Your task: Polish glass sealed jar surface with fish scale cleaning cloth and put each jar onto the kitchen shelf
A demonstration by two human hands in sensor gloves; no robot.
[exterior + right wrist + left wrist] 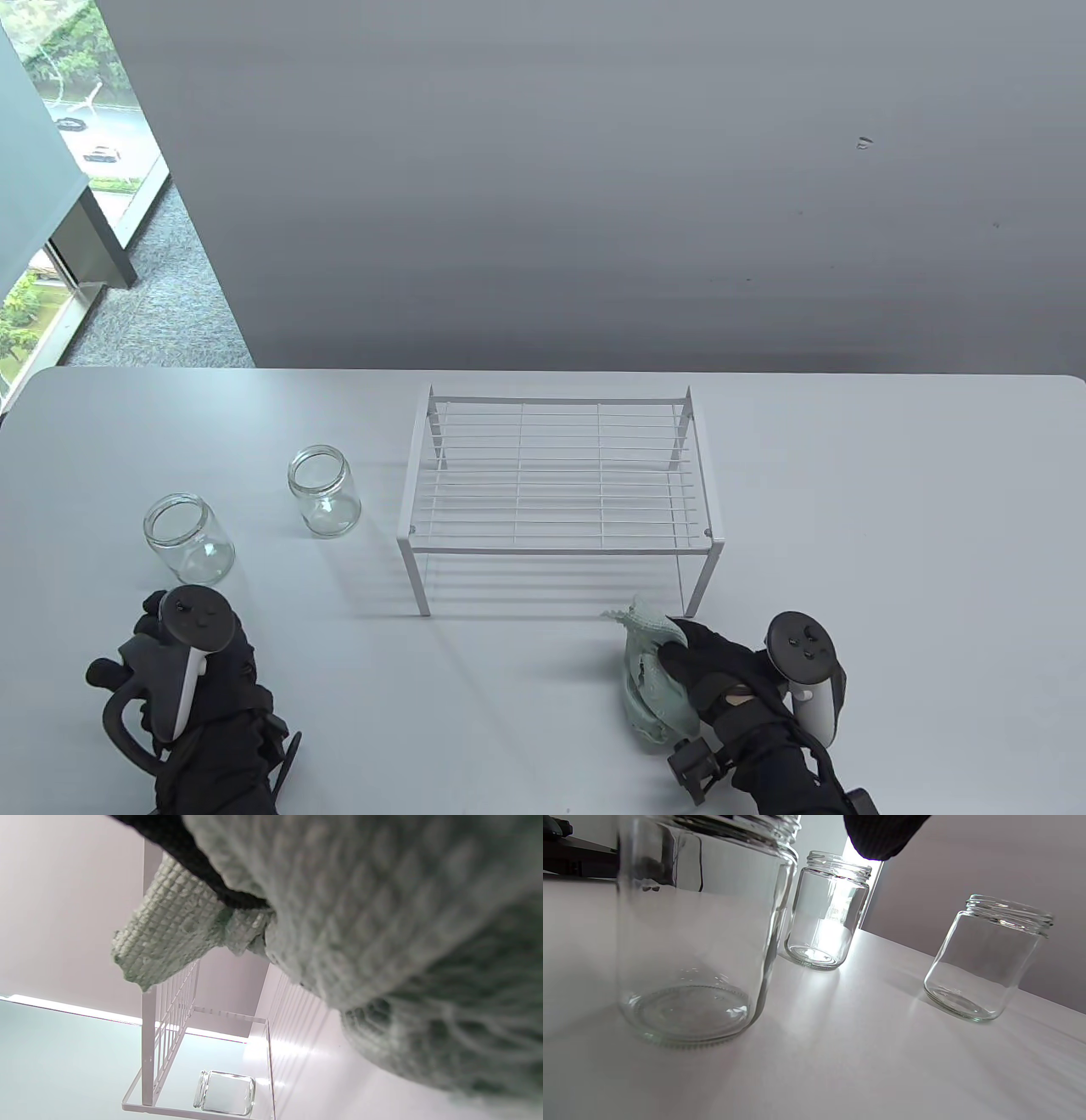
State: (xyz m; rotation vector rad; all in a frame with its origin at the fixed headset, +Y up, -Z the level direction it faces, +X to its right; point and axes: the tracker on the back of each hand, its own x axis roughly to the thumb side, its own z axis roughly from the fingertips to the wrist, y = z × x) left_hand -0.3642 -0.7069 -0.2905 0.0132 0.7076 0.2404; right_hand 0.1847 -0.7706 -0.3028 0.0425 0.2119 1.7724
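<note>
Right hand (721, 679) grips the bunched cloth (653, 679) near the counter's (891, 509) front edge, just before the shelf's (560, 475) right front leg. Left hand (191, 671) rests at front left; its finger state cannot be told. Two open jars (188, 539) (325, 491) stand upright left of the shelf.

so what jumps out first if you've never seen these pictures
The white wire shelf stands mid-table with nothing on its top rack. To its left two lidless glass jars stand upright on the table; the left wrist view shows three. At the bottom right, the right hand grips a bunched pale green cloth, while the left hand sits near the closest jar, holding nothing visible.
</note>
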